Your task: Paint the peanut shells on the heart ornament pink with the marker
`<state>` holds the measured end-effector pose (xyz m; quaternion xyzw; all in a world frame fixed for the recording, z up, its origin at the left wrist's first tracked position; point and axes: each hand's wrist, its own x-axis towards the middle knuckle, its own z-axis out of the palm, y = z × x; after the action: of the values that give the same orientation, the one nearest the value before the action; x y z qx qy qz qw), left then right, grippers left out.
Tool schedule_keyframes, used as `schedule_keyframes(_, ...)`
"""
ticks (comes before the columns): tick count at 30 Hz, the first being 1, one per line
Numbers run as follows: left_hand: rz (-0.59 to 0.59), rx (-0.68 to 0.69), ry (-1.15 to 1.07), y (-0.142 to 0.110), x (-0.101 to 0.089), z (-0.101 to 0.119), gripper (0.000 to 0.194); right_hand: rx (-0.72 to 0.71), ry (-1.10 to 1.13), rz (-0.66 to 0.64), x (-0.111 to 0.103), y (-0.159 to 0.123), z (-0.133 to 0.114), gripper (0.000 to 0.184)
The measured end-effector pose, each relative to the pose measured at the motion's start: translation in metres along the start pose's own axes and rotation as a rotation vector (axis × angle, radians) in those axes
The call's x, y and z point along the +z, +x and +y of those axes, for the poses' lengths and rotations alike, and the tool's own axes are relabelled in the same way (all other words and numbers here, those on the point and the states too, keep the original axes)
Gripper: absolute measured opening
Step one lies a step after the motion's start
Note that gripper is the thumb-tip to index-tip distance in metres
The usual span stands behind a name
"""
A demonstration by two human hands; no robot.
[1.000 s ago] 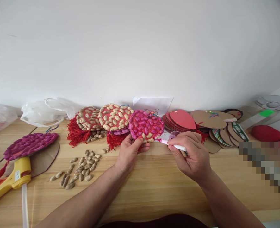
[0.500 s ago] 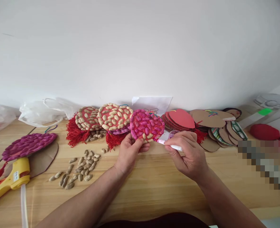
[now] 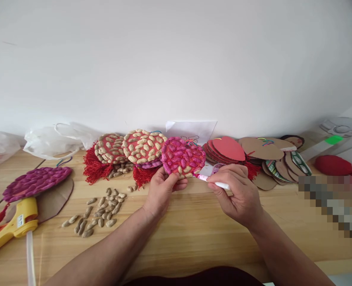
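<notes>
My left hand [image 3: 162, 190] grips the lower edge of a heart-shaped plaque [image 3: 183, 157] covered in peanuts, its thumb on the front. Most of the peanuts are magenta; a few along the bottom edge are bare tan. Between the fingers of my right hand [image 3: 237, 190] is a white marker-like pen [image 3: 214, 182]. Its pink tip is at the plaque's lower right edge. Just behind the pen, partly hidden by my right hand, sits a small clear cup [image 3: 218, 168] with purple in it.
Peanut-covered plaques [image 3: 145, 146] with red tassels stand left of centre. Loose peanuts [image 3: 104, 210] lie nearer. A yellow glue gun [image 3: 20, 218] and a magenta plaque [image 3: 37, 182] are at left. Red cardboard hearts [image 3: 229, 149] and brown cardboard pieces [image 3: 262, 149] are piled at right.
The plaque in my left hand has shifted slightly left and tilted a little. The pen tip stays at its lower right edge, where more tan now shows.
</notes>
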<state>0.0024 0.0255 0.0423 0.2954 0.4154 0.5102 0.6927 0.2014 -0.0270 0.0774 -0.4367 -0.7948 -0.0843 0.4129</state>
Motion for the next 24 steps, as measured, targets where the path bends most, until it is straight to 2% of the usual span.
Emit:
schedule_keyframes(6, 0.007, -0.035, -0.04, 0.0008, -0.0001, 0.0013, 0.044, 0.019, -0.002, 0.061, -0.0051, -0.0013, 0.003, 0.013)
schedule_keyframes(13, -0.03, -0.043, -0.054, 0.0003, -0.0015, -0.0001, 0.042, -0.009, 0.034, 0.036, -0.0036, -0.0006, 0.0009, 0.014)
schedule_keyframes(18, -0.033, -0.046, -0.064, 0.0007, -0.0017, 0.0006, 0.04, -0.001, 0.008, 0.097, -0.0089, -0.0004, 0.0026, 0.015)
schedule_keyframes(24, -0.045, -0.067, -0.085, -0.0008, -0.0002, 0.0038, 0.04, 0.005, 0.097, 0.1, -0.0103, -0.0021, 0.0052, 0.017)
